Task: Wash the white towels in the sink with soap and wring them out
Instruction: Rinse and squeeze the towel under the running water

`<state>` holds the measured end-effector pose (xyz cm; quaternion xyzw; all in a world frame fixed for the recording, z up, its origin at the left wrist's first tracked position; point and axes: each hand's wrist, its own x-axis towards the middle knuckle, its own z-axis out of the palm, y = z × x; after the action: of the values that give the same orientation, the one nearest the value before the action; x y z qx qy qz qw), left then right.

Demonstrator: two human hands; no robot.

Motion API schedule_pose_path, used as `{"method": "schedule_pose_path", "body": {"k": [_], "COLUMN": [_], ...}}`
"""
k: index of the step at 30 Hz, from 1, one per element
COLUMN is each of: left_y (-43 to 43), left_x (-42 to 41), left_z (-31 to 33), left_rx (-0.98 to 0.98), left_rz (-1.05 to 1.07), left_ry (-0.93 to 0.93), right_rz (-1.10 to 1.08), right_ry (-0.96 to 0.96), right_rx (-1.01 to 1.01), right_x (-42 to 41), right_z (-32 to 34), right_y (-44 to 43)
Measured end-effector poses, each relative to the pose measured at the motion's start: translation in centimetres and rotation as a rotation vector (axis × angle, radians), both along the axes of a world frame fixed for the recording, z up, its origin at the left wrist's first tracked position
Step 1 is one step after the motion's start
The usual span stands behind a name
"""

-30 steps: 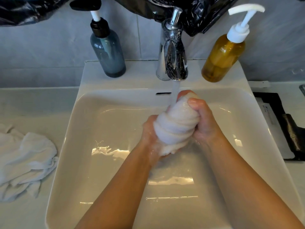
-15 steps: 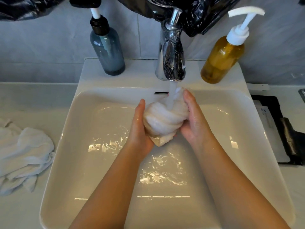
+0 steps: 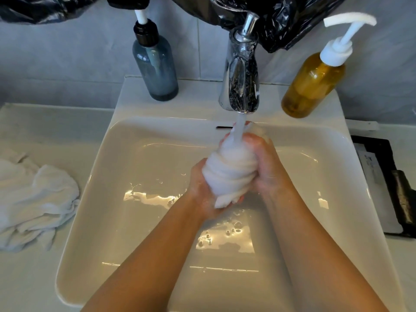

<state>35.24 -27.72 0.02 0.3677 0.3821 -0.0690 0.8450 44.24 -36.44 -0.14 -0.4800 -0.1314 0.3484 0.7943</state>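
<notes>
Wringing one white towel [image 3: 229,171] under the running tap [image 3: 242,70], over the sink [image 3: 94,199].
Both grips are clamping on it: the left hand [image 3: 202,190] is curling round the lower end, the right hand [image 3: 264,163] is squeezing the upper end, and the water stream [image 3: 239,124] is falling onto its top. A second towel [image 3: 33,199] is lying crumpled on the desk [image 3: 56,131] left of the sink. Two pump bottles are standing on the sink's back ledge, a blue-grey bottle [image 3: 155,68] left of the tap and an amber bottle [image 3: 313,84] right of it. Print on the pale sheet [image 3: 371,172] at the far right is too blurred to read.
</notes>
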Motion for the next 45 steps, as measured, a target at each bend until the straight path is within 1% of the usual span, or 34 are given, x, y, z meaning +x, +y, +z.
{"method": "schedule_pose_path", "body": {"k": [2,4,5,7,10,12,14,16,20,22,25,26,27,32,34,36,37,39,41,42,45], "left_y": [-0.2,-0.6,-0.8,-0.3,0.5,0.7,0.7,0.6,0.8,1.1,1.9,2.1,2.3,3.7,4.1,4.0,3.7,3.1,2.3,1.7,0.3], "left_x": [-0.3,-0.8,-0.9,-0.9,-0.4,-0.3,-0.4,-0.4,-0.7,-0.8,-0.9,-1.0,-1.2,-2.3,-2.8,-3.1,-3.0,-2.3,-1.4,-0.9,0.1], "left_z": [-0.3,-0.7,-0.7,-0.6,0.3,0.6,0.7,0.9,0.4,0.2,-0.5,-0.5,-0.5,0.7,1.1,1.6,1.8,2.0,2.2,2.3,2.8], "left_rx": [0.044,0.070,0.079,0.085,0.029,0.042,0.092,0.094,0.090,0.105,0.206,0.222,0.185,-0.111,-0.197,-0.224,-0.216,-0.168,-0.128,-0.114,-0.162], "left_rz": [-0.017,0.024,0.038,0.066,0.137,0.166,0.249,0.320,0.361,0.431,0.510,0.511,0.500,0.317,0.240,0.143,0.130,0.184,0.250,0.260,0.230], "left_ry": [0.048,0.059,0.064,0.042,-0.080,-0.138,-0.099,-0.075,-0.097,-0.101,-0.173,-0.185,-0.180,-0.154,-0.168,-0.222,-0.225,-0.181,-0.135,-0.110,-0.044], "right_rz": [0.080,0.154,0.157,0.081,-0.032,-0.076,-0.097,-0.115,-0.129,-0.152,-0.154,-0.146,-0.140,-0.134,-0.122,-0.117,-0.122,-0.148,-0.189,-0.207,-0.260], "right_ry": [0.029,0.087,0.097,0.072,0.045,0.042,0.010,-0.024,-0.038,-0.032,-0.032,-0.041,-0.055,-0.199,-0.212,-0.146,-0.092,0.002,0.061,0.078,0.065], "right_rx": [0.010,0.051,0.060,0.031,0.037,0.029,0.013,0.021,0.047,-0.018,-0.101,-0.106,-0.114,-0.220,-0.241,-0.197,-0.154,-0.088,-0.073,-0.073,-0.090], "right_x": [-0.1,-0.2,-0.4,-0.5,-0.9,-1.1,-1.4,-1.8,-2.1,-2.3,-3.0,-3.2,-3.3,-3.6,-3.6,-3.5,-3.3,-3.0,-2.5,-2.3,-1.4], "right_z": [-0.1,-0.4,-0.3,-0.4,0.4,0.9,1.2,1.4,1.5,1.6,1.9,2.0,2.1,2.6,2.6,2.4,2.4,2.6,2.9,3.1,3.4], "right_y": [-0.4,-0.7,-0.7,-0.4,0.6,0.9,1.0,1.0,1.0,1.0,1.0,1.0,1.0,-0.2,-0.8,-1.3,-1.4,-1.7,-2.2,-2.5,-3.5]}}
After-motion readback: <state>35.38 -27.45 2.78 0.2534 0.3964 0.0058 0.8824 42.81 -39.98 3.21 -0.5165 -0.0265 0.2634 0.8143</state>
